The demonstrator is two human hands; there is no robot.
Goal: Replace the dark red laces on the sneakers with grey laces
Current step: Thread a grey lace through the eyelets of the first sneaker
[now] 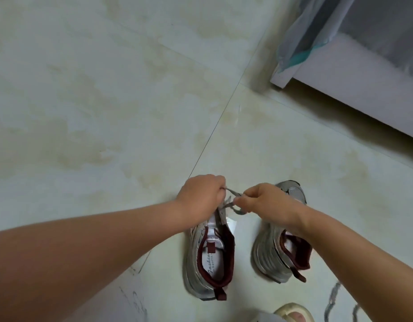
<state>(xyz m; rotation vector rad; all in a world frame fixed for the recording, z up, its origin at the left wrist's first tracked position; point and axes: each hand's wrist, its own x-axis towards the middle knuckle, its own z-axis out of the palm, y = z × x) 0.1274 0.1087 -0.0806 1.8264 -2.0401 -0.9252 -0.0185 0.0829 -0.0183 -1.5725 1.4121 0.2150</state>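
Two sneakers stand side by side on the tiled floor [108, 89], heels toward the person, near the floor's lower edge. The left sneaker [210, 259] shows its whole opening, dark red lining and a printed insole. The right sneaker [282, 249] is partly covered by the right forearm; its toe shows beyond the wrist.

Two hands work above the left sneaker's tongue. The left hand [201, 196] is clenched round one end of the grey lace [233, 201], which leaves its fist by the knuckles. The right hand [263, 201] pinches the other part of the lace between thumb and fingers. Between the two hands the lace crosses and hangs in a small loop just over the front of the left sneaker. How far the lace is threaded through the eyelets cannot be told, since the hands hide them.

One more grey lace [333, 300] lies loose on the floor at the lower right, partly behind the right forearm.

At the bottom edge a pale slipper [291, 310] with a toe in it shows. In the upper right corner stands a white frame [340, 89] raised off the floor, with sheer fabric [312, 36], edged in teal, hanging over it
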